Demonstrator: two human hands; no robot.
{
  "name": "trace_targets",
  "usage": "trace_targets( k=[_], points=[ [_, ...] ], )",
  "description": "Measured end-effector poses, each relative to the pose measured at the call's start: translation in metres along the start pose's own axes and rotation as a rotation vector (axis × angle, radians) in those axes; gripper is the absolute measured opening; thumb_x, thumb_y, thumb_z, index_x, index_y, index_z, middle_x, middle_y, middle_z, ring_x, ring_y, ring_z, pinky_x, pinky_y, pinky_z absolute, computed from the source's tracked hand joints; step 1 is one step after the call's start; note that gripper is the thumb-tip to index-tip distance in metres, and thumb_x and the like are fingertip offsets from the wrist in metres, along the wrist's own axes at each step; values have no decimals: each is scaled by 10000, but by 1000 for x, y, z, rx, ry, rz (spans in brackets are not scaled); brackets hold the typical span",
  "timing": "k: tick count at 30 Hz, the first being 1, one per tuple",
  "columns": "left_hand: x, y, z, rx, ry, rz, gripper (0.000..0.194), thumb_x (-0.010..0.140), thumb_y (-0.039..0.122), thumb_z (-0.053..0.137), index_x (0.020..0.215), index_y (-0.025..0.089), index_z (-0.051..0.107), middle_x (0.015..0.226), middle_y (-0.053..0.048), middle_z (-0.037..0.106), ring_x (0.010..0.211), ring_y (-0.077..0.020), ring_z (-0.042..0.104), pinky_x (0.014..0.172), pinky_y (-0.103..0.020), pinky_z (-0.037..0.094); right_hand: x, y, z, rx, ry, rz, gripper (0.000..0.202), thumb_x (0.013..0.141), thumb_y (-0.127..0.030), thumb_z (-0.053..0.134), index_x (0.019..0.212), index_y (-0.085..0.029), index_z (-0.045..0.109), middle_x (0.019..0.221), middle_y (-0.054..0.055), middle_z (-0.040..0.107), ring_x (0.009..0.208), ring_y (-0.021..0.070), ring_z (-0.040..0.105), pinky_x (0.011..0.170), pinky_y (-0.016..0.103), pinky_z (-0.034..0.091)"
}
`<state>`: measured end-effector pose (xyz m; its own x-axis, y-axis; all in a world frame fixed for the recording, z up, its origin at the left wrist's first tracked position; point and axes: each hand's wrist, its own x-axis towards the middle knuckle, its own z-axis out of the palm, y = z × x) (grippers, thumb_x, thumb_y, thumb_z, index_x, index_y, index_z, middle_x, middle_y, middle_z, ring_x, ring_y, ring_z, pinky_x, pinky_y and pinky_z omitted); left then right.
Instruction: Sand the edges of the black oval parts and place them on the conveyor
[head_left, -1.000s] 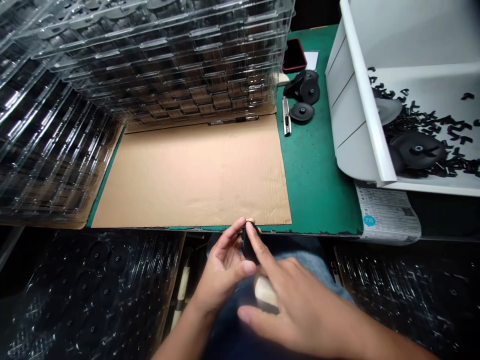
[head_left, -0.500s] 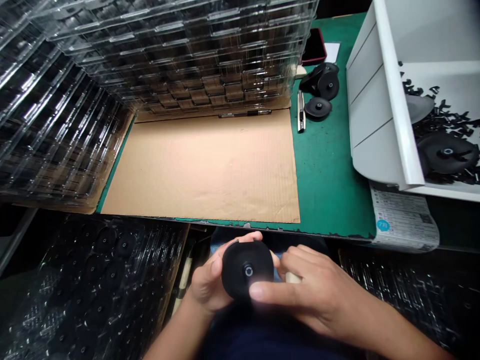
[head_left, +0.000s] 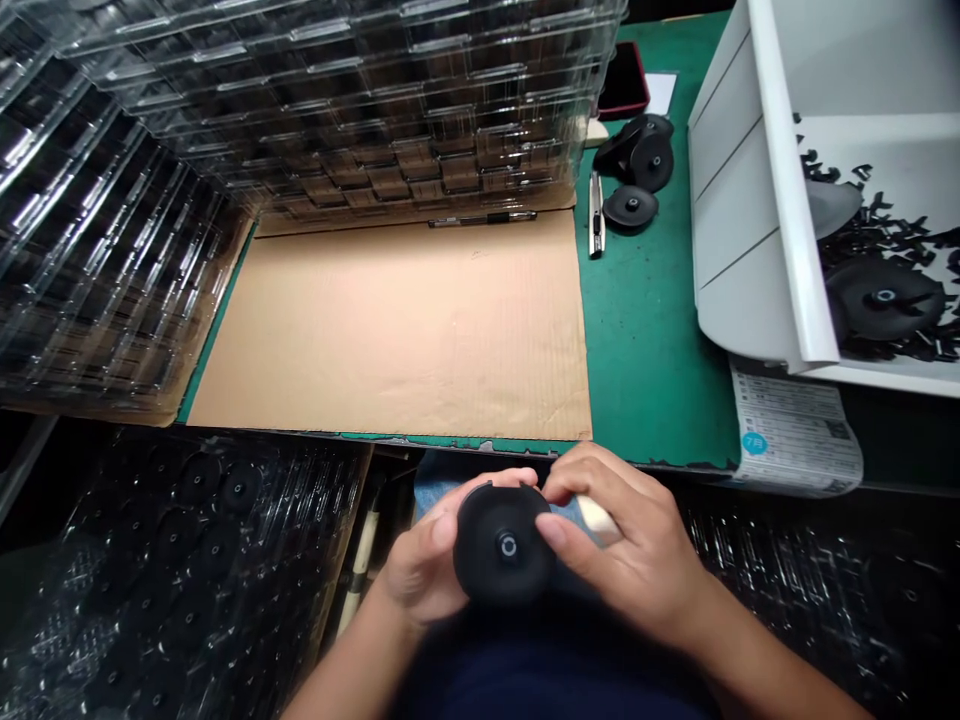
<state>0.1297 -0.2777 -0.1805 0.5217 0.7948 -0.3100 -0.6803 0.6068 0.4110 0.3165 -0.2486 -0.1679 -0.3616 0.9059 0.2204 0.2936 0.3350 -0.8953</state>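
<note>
A black round plastic disc [head_left: 501,575] with a raised hub and a small ring at its centre sits in my left hand [head_left: 427,560]. My left fingers wrap behind it, and the thumb lies along its left edge. My right hand [head_left: 637,550] is curled, with thumb and index finger at the disc's upper right rim. A small cream-coloured block [head_left: 598,520] sticks out from inside my right hand; most of it is hidden. Both hands are in front of the table's near edge, above my lap.
Clear plastic trays [head_left: 360,110] are stacked at the back and left. Cardboard [head_left: 405,330] covers part of the green table [head_left: 652,380], with a pen [head_left: 484,219] on it. A utility knife [head_left: 596,215] and black discs [head_left: 631,208] lie right of it. A white bin [head_left: 750,200] holds small black clips.
My right thumb has moved from the disc's lower face up to its right rim, and my right hand has risen. The cream-coloured block shows more. The disc stays in my left hand.
</note>
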Motion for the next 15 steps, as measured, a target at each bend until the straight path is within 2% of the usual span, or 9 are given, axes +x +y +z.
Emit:
trace_targets(
  k=[3, 6, 8, 12, 13, 15],
  points=[
    [0, -2, -1, 46, 47, -27, 478, 749, 460, 702, 1161, 218, 709, 1152, -78, 702, 1024, -208, 652, 870, -243, 495, 7, 1, 5, -10, 44, 44, 172, 892, -266, 607, 751, -191, 545, 710, -7, 573, 654, 118, 545, 620, 257, 444],
    [-2, -2, -3, 46, 119, -27, 506, 718, 502, 715, 1146, 232, 719, 1176, -80, 685, 1031, -237, 636, 880, -285, 495, 9, 3, 4, 30, 85, 70, 175, 915, -207, 557, 741, -191, 558, 688, -12, 574, 632, 108, 544, 605, 245, 434],
    [-4, -1, -4, 24, 124, -20, 500, 707, 501, 725, 1134, 238, 725, 1161, -67, 688, 997, -215, 636, 869, -270, 500, 6, 4, 2, 93, 44, 93, 157, 925, -218, 547, 779, -194, 596, 715, -7, 601, 657, 112, 566, 622, 245, 447],
    [-3, 1, -5, -16, 80, -14, 512, 719, 478, 720, 1161, 221, 707, 1125, -58, 680, 998, -202, 633, 864, -249, 503, -2, 4, 1, 258, -134, 163, 155, 898, -324, 622, 812, -195, 642, 723, -3, 607, 658, 116, 576, 623, 246, 477],
    [-2, 1, -6, -16, 60, -14, 515, 726, 479, 711, 1170, 218, 699, 1113, -59, 675, 1001, -209, 632, 862, -257, 506, -4, 4, 1, 272, -146, 156, 135, 883, -308, 648, 811, -194, 643, 719, -4, 604, 654, 112, 574, 614, 240, 479],
    [0, 0, -7, 15, 35, 20, 514, 738, 464, 704, 1183, 207, 687, 1128, -63, 662, 1023, -213, 621, 896, -275, 500, -7, 6, 2, 224, -86, 69, 17, 865, -203, 662, 857, -191, 654, 738, 3, 606, 676, 113, 575, 611, 241, 485]
  ],
)
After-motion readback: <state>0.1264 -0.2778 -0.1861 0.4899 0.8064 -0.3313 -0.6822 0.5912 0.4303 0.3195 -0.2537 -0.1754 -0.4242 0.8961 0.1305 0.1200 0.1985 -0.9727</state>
